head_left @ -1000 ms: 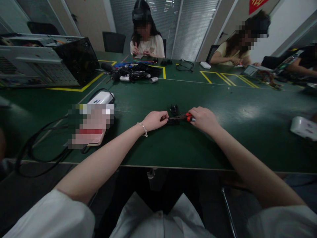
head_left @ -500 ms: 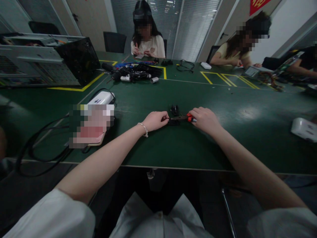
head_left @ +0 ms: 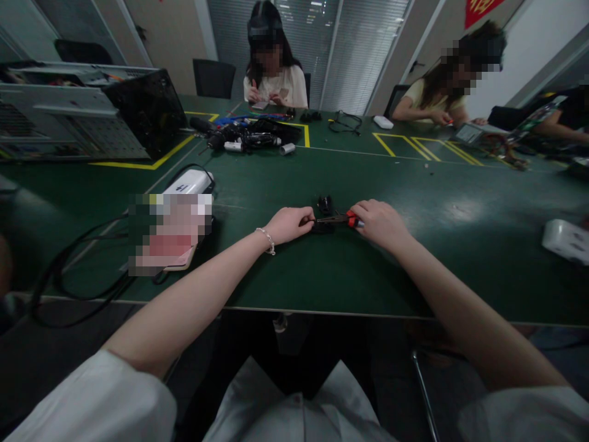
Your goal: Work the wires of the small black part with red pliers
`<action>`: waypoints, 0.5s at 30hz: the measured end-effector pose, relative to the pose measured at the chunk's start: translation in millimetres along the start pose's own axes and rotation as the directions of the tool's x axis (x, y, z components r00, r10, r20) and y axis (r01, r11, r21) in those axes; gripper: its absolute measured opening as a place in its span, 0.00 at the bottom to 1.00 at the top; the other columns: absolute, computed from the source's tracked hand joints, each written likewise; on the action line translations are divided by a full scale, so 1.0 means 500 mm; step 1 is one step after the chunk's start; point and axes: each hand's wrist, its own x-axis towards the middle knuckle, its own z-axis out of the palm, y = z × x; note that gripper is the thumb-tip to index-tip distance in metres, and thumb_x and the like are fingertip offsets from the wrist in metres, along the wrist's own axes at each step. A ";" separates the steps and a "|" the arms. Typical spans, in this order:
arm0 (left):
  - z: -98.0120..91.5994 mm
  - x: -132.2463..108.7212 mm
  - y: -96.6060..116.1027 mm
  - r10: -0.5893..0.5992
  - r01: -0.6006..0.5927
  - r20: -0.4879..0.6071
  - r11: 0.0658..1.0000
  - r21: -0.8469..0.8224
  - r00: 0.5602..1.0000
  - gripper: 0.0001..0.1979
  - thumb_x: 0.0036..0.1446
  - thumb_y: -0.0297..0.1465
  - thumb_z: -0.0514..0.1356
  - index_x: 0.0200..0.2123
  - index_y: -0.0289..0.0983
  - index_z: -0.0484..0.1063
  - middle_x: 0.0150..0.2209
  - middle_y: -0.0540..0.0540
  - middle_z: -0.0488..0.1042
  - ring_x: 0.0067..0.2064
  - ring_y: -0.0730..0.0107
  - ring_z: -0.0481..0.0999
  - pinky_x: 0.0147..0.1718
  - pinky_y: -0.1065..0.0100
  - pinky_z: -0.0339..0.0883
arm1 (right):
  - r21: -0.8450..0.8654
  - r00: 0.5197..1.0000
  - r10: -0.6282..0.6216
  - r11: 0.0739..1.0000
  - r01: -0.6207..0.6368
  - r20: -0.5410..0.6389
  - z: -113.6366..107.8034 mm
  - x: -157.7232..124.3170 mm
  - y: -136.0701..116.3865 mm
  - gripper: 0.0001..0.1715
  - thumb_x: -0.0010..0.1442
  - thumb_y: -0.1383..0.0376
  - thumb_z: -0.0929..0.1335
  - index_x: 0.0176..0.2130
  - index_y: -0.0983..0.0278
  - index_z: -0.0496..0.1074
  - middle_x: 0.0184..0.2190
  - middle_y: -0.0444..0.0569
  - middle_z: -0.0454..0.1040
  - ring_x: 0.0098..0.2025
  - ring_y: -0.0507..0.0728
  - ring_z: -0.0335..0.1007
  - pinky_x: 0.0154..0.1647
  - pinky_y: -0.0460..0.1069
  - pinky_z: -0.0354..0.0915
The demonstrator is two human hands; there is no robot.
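Note:
My right hand (head_left: 380,221) is closed around the red handles of long-nosed pliers (head_left: 338,219), whose jaws point left. The plier tips reach the fingertips of my left hand (head_left: 292,224), which pinches a small dark piece, perhaps a cable end; its details are too small to make out. A dark cable (head_left: 323,228) lies under the jaws, partly hidden. Just beyond the pliers sits a small black bundle (head_left: 324,204) on the green tabletop (head_left: 294,276).
On the left stand an opened computer case (head_left: 87,116), a white power strip (head_left: 196,180) with black cords, and a phone (head_left: 177,245). Tangled cables (head_left: 255,132) lie farther back. At right is a white box-like device (head_left: 565,239). Co-workers (head_left: 276,83) sit across the table.
The hands and pliers hold nearly the same place. The plier handles and jaws show only a very slight shift, and the view has moved a little.

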 end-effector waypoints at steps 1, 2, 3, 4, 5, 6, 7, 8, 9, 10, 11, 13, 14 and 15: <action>0.000 0.000 0.000 -0.002 0.002 0.003 1.000 -0.004 1.000 0.06 0.56 0.32 0.52 0.34 0.37 0.66 0.29 0.50 0.71 0.29 0.72 0.69 0.28 0.71 0.57 | -0.005 1.000 0.001 1.000 -0.001 0.005 -0.001 0.000 0.000 0.14 0.53 0.66 0.63 0.41 0.68 0.68 0.37 0.55 0.71 0.37 0.59 0.63 0.36 0.50 0.56; 0.000 0.000 0.000 -0.004 0.004 0.004 1.000 -0.007 1.000 0.06 0.56 0.32 0.52 0.34 0.37 0.66 0.29 0.50 0.71 0.29 0.72 0.69 0.28 0.71 0.57 | -0.013 1.000 0.001 1.000 -0.001 0.009 -0.001 0.000 -0.001 0.14 0.53 0.66 0.63 0.41 0.68 0.68 0.37 0.55 0.71 0.36 0.59 0.63 0.35 0.50 0.56; 0.000 0.000 -0.001 -0.005 0.005 0.005 1.000 -0.010 1.000 0.06 0.57 0.32 0.52 0.35 0.37 0.66 0.29 0.50 0.71 0.29 0.72 0.69 0.28 0.72 0.57 | -0.023 1.000 0.000 1.000 0.000 0.011 -0.002 -0.001 -0.001 0.14 0.53 0.66 0.63 0.41 0.68 0.68 0.36 0.55 0.71 0.36 0.59 0.63 0.35 0.50 0.56; 0.000 0.000 -0.001 -0.005 0.005 0.006 1.000 -0.011 1.000 0.06 0.57 0.32 0.52 0.35 0.37 0.66 0.29 0.50 0.71 0.29 0.72 0.69 0.28 0.72 0.57 | -0.032 1.000 -0.001 0.999 0.001 0.013 -0.003 -0.001 -0.002 0.14 0.53 0.66 0.63 0.40 0.68 0.68 0.35 0.55 0.71 0.36 0.59 0.63 0.35 0.50 0.56; 0.000 0.000 -0.002 -0.006 0.006 0.006 1.000 -0.010 1.000 0.06 0.57 0.32 0.52 0.35 0.37 0.66 0.29 0.50 0.71 0.29 0.72 0.69 0.28 0.72 0.57 | -0.038 1.000 -0.002 0.999 0.002 0.013 -0.003 -0.001 -0.003 0.14 0.53 0.66 0.63 0.40 0.67 0.68 0.35 0.55 0.71 0.36 0.59 0.63 0.35 0.50 0.56; 0.000 0.000 -0.002 -0.006 0.006 0.005 1.000 -0.009 1.000 0.06 0.57 0.32 0.52 0.35 0.37 0.66 0.29 0.50 0.71 0.29 0.72 0.69 0.27 0.72 0.56 | -0.040 1.000 -0.004 0.999 0.004 0.014 -0.004 -0.002 -0.003 0.14 0.53 0.66 0.63 0.40 0.67 0.68 0.35 0.54 0.71 0.36 0.59 0.63 0.34 0.50 0.56; 0.000 -0.001 -0.002 -0.005 0.005 0.006 1.000 -0.009 1.000 0.06 0.57 0.32 0.52 0.35 0.37 0.66 0.29 0.50 0.71 0.29 0.72 0.69 0.27 0.72 0.56 | -0.039 1.000 -0.006 0.999 0.006 0.015 -0.004 -0.002 -0.004 0.14 0.53 0.67 0.63 0.40 0.67 0.68 0.35 0.54 0.71 0.36 0.59 0.63 0.35 0.50 0.56; 0.000 -0.001 -0.002 -0.004 0.004 0.006 1.000 -0.010 1.000 0.06 0.56 0.32 0.52 0.35 0.37 0.66 0.28 0.50 0.71 0.28 0.72 0.69 0.27 0.72 0.56 | -0.037 1.000 -0.006 0.999 0.006 0.012 -0.005 -0.003 -0.005 0.14 0.53 0.67 0.62 0.41 0.68 0.68 0.36 0.55 0.71 0.36 0.59 0.63 0.35 0.50 0.56; 0.000 -0.001 -0.002 -0.003 0.003 0.006 1.000 -0.010 1.000 0.06 0.56 0.32 0.52 0.35 0.37 0.66 0.28 0.50 0.71 0.28 0.72 0.69 0.27 0.72 0.56 | -0.034 1.000 -0.005 0.999 0.005 0.007 -0.005 -0.003 -0.005 0.15 0.53 0.67 0.62 0.42 0.68 0.68 0.36 0.55 0.71 0.36 0.59 0.63 0.35 0.51 0.56; -0.001 -0.001 -0.002 -0.003 0.003 0.005 1.000 -0.011 1.000 0.06 0.56 0.32 0.52 0.35 0.37 0.66 0.28 0.50 0.71 0.28 0.72 0.68 0.27 0.72 0.56 | -0.030 1.000 -0.005 1.000 0.005 0.002 -0.005 -0.003 -0.006 0.16 0.54 0.67 0.62 0.43 0.68 0.68 0.37 0.55 0.71 0.37 0.59 0.63 0.35 0.51 0.56; -0.001 -0.001 -0.001 -0.002 0.003 0.007 1.000 -0.013 1.000 0.06 0.57 0.32 0.52 0.35 0.37 0.66 0.28 0.51 0.71 0.28 0.72 0.68 0.27 0.72 0.56 | -0.028 1.000 -0.003 1.000 0.003 -0.002 -0.005 -0.003 -0.006 0.17 0.54 0.67 0.62 0.44 0.69 0.67 0.37 0.55 0.71 0.37 0.59 0.63 0.35 0.51 0.56; -0.003 -0.002 0.000 0.001 0.000 0.011 1.000 -0.018 1.000 0.06 0.57 0.32 0.52 0.35 0.37 0.66 0.28 0.51 0.71 0.28 0.72 0.68 0.27 0.72 0.56 | -0.028 1.000 0.002 1.000 -0.002 0.001 -0.005 -0.003 -0.005 0.17 0.54 0.67 0.62 0.43 0.69 0.68 0.37 0.55 0.71 0.37 0.59 0.63 0.35 0.51 0.56; -0.003 -0.002 0.000 0.002 -0.002 0.013 1.000 -0.020 1.000 0.06 0.57 0.32 0.52 0.35 0.37 0.66 0.28 0.51 0.71 0.28 0.72 0.68 0.27 0.72 0.56 | -0.031 1.000 0.003 0.999 -0.003 0.007 -0.004 -0.002 -0.005 0.16 0.54 0.67 0.62 0.43 0.68 0.68 0.36 0.55 0.71 0.36 0.59 0.63 0.36 0.51 0.56; -0.003 -0.001 0.000 0.004 -0.004 0.012 1.000 -0.019 1.000 0.06 0.57 0.32 0.52 0.35 0.37 0.66 0.28 0.51 0.71 0.28 0.73 0.68 0.27 0.72 0.56 | -0.037 1.000 0.002 0.999 -0.002 0.012 -0.004 -0.001 -0.004 0.15 0.53 0.67 0.62 0.42 0.68 0.68 0.36 0.54 0.71 0.36 0.59 0.63 0.36 0.51 0.57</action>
